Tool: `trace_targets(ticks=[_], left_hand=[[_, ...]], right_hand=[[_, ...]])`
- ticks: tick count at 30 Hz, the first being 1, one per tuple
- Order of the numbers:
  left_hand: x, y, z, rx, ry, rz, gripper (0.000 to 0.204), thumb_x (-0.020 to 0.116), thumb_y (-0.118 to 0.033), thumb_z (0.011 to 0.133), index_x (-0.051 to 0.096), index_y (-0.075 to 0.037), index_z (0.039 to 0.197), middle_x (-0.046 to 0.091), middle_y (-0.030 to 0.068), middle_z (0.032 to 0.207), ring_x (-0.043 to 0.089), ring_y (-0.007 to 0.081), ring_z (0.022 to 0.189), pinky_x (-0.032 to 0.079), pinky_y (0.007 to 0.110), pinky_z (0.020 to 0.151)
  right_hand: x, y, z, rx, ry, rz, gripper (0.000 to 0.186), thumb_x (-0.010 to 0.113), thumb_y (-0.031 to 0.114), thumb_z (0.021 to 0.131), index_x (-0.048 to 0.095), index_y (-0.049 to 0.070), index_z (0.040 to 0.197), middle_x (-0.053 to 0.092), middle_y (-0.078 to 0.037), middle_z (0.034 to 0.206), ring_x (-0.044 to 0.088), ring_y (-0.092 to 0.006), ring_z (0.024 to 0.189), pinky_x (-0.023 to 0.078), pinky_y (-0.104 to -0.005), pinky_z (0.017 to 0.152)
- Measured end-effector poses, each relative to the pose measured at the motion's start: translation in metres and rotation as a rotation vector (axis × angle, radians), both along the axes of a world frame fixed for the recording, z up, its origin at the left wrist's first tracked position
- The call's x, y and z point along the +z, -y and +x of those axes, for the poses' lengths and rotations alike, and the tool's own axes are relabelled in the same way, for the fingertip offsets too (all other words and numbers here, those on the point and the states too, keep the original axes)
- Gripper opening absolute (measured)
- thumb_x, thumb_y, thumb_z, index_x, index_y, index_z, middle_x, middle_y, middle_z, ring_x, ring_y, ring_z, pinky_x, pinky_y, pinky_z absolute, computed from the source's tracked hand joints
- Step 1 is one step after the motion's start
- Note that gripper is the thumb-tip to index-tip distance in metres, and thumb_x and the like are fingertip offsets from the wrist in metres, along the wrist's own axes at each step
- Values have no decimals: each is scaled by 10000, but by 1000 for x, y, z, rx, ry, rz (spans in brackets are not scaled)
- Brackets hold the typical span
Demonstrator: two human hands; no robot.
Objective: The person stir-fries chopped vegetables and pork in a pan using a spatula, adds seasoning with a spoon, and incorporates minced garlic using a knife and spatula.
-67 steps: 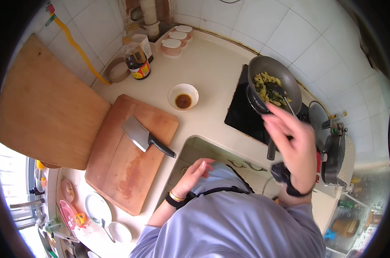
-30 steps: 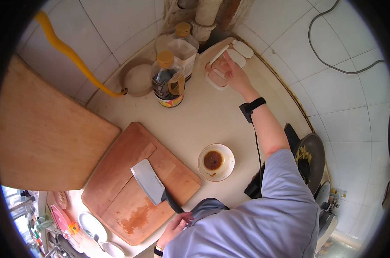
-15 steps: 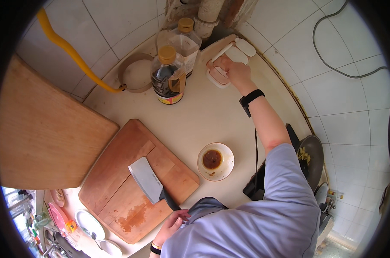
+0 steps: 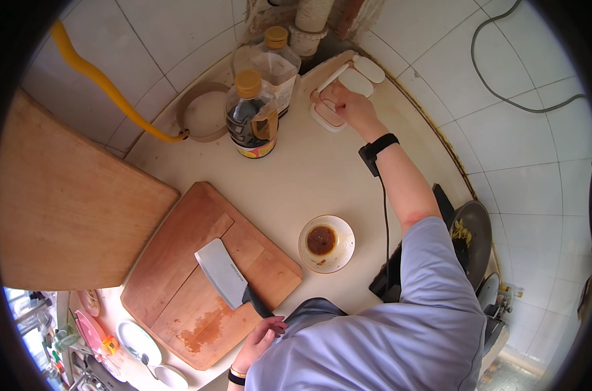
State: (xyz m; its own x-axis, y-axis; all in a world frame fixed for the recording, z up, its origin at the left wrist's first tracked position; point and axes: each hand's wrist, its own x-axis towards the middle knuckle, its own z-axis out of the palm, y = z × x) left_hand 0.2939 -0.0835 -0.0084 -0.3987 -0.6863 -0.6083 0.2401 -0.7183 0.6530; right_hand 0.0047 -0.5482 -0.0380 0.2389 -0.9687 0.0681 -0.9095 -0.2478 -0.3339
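At the far right of the counter, my right hand (image 4: 357, 112) reaches into a seasoning box (image 4: 328, 119) with white flip lids (image 4: 355, 83). Its fingers are closed at an uncovered compartment, and whatever they pinch is hidden. My left hand (image 4: 259, 340) rests near the counter's front edge against my shirt, fingers loosely apart and holding nothing. Just beyond it is the black handle of a cleaver (image 4: 222, 272), which lies flat on a wooden cutting board (image 4: 172, 260) with a wet patch. A small white bowl (image 4: 343, 251) of dark brown sauce stands between the board and my right arm.
Two yellow-capped bottles (image 4: 251, 120) stand at the back, beside a beige ring (image 4: 190, 107). A larger wooden board (image 4: 74, 202) is at left. A pan (image 4: 480, 241) with food sits beyond my right sleeve. Dishes (image 4: 139, 342) and a yellow hose (image 4: 90, 72) are at left.
My right hand stays at the seasoning box, its wrist slightly turned. The view has shifted a little. My left hand, the cleaver and the bowl keep their places.
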Motion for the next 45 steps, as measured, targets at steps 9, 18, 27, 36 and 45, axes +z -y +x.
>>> trace_targets(ticks=[9, 18, 27, 36, 45], left_hand=[[-1, -1, 2, -53, 45, -95, 587, 447, -475, 950, 453, 11, 1279, 575, 110, 1111, 543, 187, 1003, 425, 335, 899], [1, -8, 6, -40, 18, -85, 560, 473, -438, 947, 448, 14, 1277, 575, 100, 1125, 524, 176, 1015, 413, 322, 915], [2, -14, 9, -66, 33, -123, 596, 480, -464, 937, 447, 20, 1284, 576, 111, 1128, 527, 183, 1016, 416, 326, 917], [5, -22, 12, -55, 32, -157, 556, 494, -410, 946, 450, 31, 1281, 584, 110, 1116, 527, 181, 1009, 417, 318, 921], [6, -31, 11, -29, 27, -151, 538, 490, -388, 953, 440, 25, 1295, 578, 104, 1132, 525, 174, 1018, 409, 314, 930]], right_hand=[[1, 2, -22, -95, -77, -118, 130, 625, 163, 772, 695, 101, 862, 666, -113, 864, 628, -304, 832, 496, -407, 706], [12, -14, -30, -167, -8, -188, 90, 643, 160, 766, 707, 109, 803, 669, -108, 807, 632, -290, 824, 500, -402, 704], [11, -22, -43, -187, -21, -272, 113, 660, 147, 757, 706, 97, 847, 668, -98, 834, 627, -293, 797, 496, -393, 695], [21, -30, -36, -210, -83, -299, 137, 657, 152, 754, 732, 153, 868, 671, -85, 803, 631, -284, 763, 500, -392, 668], [13, -26, -38, -210, -99, -308, 155, 639, 147, 755, 734, 177, 875, 665, -83, 774, 624, -289, 730, 493, -393, 645]])
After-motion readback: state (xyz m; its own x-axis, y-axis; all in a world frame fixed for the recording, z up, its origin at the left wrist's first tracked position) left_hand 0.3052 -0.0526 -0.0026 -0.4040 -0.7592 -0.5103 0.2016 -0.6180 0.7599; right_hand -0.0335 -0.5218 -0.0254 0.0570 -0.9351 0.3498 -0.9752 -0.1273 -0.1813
